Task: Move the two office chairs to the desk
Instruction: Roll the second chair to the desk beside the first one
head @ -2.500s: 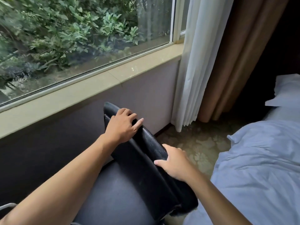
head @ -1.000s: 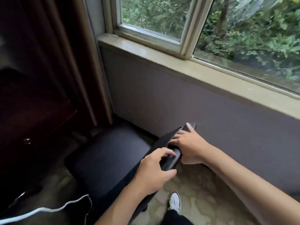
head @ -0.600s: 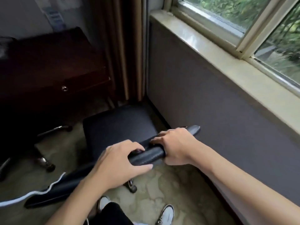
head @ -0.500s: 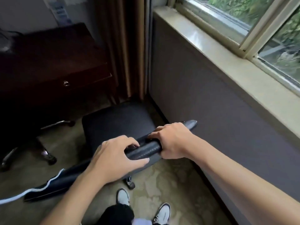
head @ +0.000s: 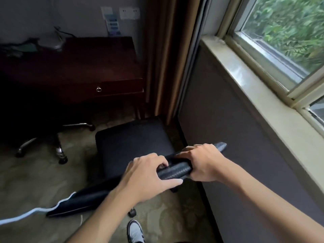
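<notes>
A black office chair stands in front of me, its seat pointing toward the dark wooden desk. My left hand and my right hand both grip the top edge of its backrest, side by side. A second office chair is at the left, tucked under the desk; only its chrome legs and castors show, the rest is lost in shadow.
A grey wall under a stone windowsill runs close along the right. Brown curtains hang in the corner beside the desk. A white cable trails over the patterned floor at lower left. My shoe is below the chair.
I have turned from the bed side toward the desk, swinging the chair round. Over the last half second the chair and I have come nearer to the desk. Both hands kept their hold.
</notes>
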Available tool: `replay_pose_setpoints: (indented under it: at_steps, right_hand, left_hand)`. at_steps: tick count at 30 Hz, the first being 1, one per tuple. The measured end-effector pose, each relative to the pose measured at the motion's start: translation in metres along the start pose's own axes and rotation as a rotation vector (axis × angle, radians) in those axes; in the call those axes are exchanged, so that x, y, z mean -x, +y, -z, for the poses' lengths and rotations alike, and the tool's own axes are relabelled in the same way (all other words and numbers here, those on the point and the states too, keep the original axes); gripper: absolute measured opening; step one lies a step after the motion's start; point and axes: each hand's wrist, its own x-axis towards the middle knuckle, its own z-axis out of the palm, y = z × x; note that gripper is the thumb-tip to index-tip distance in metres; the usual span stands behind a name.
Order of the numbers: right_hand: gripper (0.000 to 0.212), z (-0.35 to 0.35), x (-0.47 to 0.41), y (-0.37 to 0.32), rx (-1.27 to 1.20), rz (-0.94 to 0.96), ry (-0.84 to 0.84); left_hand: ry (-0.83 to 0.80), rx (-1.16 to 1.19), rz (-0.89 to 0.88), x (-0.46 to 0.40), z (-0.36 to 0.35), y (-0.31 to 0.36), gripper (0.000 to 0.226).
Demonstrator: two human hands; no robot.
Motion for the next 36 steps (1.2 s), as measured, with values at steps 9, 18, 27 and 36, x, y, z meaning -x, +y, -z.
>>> replay_pose_setpoints:
  at_steps: [9,18,27,36]
  right_hand:
    - [0.063,0.005,-0.011,0.021,-0.012,0.206,0.029]
    - [0.052,0.009,-0.023,0.06,0.018,0.385,0.051]
    - [0.053,0.02,-0.037,0.121,0.175,0.429,0.054]
    - [0.049,0.045,-0.088,0.125,0.168,0.495,0.081]
  left_hand:
    - [0.179,-0.013,0.312,0.016,0.006,-0.007,0.054]
    - [0.244,-0.179,0.661,0.029,-0.018,0.032,0.051]
    - [0.281,-0.226,0.695,0.008,-0.071,0.094,0.073]
    - [0.341,-0.396,0.776,-0.034,-0.056,0.074,0.074]
